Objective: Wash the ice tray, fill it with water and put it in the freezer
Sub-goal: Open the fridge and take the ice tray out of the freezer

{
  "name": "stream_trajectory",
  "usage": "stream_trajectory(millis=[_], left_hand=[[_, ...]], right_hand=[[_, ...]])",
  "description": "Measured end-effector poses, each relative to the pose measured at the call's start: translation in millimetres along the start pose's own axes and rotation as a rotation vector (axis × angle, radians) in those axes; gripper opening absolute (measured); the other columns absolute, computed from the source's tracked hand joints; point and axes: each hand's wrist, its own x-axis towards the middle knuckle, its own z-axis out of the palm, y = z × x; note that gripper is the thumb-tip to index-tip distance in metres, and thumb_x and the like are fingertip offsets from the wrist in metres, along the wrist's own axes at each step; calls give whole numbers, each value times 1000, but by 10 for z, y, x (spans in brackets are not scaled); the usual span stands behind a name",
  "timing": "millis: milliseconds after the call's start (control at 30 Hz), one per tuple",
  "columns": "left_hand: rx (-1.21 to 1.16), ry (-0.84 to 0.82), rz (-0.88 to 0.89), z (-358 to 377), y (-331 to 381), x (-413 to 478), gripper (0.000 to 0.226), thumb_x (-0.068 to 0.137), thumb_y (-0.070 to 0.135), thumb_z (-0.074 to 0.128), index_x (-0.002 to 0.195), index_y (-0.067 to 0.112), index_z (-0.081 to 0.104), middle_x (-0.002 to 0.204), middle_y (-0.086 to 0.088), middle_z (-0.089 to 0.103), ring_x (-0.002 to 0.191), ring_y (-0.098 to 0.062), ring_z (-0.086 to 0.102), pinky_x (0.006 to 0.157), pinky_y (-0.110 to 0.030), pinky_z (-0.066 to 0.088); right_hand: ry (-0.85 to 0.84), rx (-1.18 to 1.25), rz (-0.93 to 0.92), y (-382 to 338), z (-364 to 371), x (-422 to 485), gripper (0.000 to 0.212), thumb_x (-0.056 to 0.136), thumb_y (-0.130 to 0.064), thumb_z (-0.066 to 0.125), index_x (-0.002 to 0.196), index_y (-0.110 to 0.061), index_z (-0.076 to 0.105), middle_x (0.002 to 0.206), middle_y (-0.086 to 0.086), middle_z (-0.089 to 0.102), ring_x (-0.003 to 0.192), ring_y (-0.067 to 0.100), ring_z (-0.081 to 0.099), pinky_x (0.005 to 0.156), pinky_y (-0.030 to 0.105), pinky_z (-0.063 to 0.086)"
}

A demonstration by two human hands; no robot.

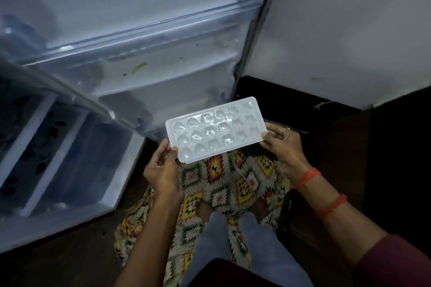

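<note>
Before the open fridge (140,53), low down and over the person's lap, the ice tray (215,129) is being held in the air by both hands, resting on nothing. The left hand (163,165) is pinching the tray's near left end, thumb lying on the rim and fingers tucked beneath. The right hand (284,147) is gripping the opposite short end the same way, its thumb pressing on the rim's corner. So the tray is spanning the gap between the two hands, its long sides free, tilting slightly with the right end farther from the camera. A patterned garment (224,179) is showing under it.

The wells are glinting as if wet or filled; whether they are holding water I cannot tell for certain. Judging by that shine and by the open fridge, the washing and filling are probably done and the last step, getting the tray into the freezer, is under way. No freezer compartment is clearly showing; only white inner shelving and a darker lower section (65,147) at the left are in view.

The next move is likely calling for a level carry: both ends rising together, no twisting, since the shallow wells would be spilling at any tip, then sliding the tray flat onto a freezer shelf.
</note>
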Motion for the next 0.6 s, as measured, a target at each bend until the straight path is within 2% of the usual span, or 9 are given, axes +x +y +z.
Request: stream_trajectory(millis=[133, 233, 333, 433, 500, 600], left_hand=[[93, -113, -25, 304, -92, -148, 28, 85, 1, 76, 109, 16, 73, 110, -9, 76, 104, -27, 73, 88, -46, 60], [148, -217, -60, 541, -126, -329, 29, 85, 0, 76, 110, 13, 73, 106, -11, 77, 97, -27, 75, 83, -42, 62], [202, -312, -78, 806, -188, -559, 33, 86, 1, 75, 118, 8, 71, 108, -12, 76, 97, -28, 74, 83, -40, 61], [265, -395, -58, 1051, -256, -791, 33, 87, -1, 72, 118, 8, 71, 108, -12, 76, 91, -23, 75, 71, -29, 62], [300, -446, -58, 1227, -312, -984, 30, 88, -2, 70, 117, 7, 71, 105, -14, 76, 79, -16, 75, 62, -23, 59], [342, -537, -55, 1463, -385, -1271, 32, 90, -4, 66, 121, 2, 68, 105, -14, 75, 72, -13, 74, 59, -21, 58]], right_hand=[[91, 69, 33, 17, -454, -58, 34, 95, 3, 62, 129, 0, 61, 116, 14, 69, 101, 19, 68, 72, 16, 59], [146, 138, 53, 30, -793, -117, 34, 95, 4, 62, 128, 1, 61, 111, 12, 69, 94, 12, 68, 68, 14, 58], [212, 241, 74, 30, -1167, -201, 31, 94, 6, 61, 125, 1, 61, 102, 7, 69, 88, 8, 68, 65, 13, 57], [281, 303, 69, 49, -1503, -282, 30, 94, 5, 61, 124, 1, 62, 98, 4, 69, 86, 6, 68, 66, 14, 58], [332, 338, 58, 70, -1744, -337, 29, 94, 5, 62, 123, 0, 62, 99, 4, 69, 89, 7, 69, 66, 15, 58], [376, 401, 48, 72, -2089, -427, 28, 95, 5, 61, 122, 0, 62, 103, 8, 69, 88, 9, 69, 67, 17, 60]])
